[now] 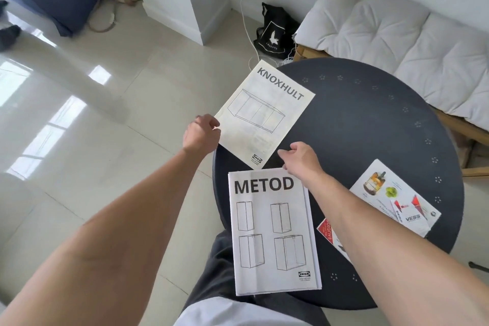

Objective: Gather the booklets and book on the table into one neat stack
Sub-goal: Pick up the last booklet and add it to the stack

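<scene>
On the round dark table (370, 124) lie several paper items. My left hand (202, 135) pinches the left edge of the KNOXHULT booklet (262, 114), which hangs over the table's left rim. My right hand (300, 159) hovers with fingers apart just past that booklet's lower right corner, above the top edge of the METOD booklet (274, 233). The METOD booklet lies near the front rim. A red booklet (326, 231) is mostly hidden under my right forearm. At the right sit a colourful leaflet (381, 188) and a VESS booklet (408, 216) overlapping it.
A bench with a white cushion (397, 34) stands behind the table to the right. A black bag (275, 32) and a white cable (244, 16) lie on the tiled floor beyond the table. My legs are under the front rim.
</scene>
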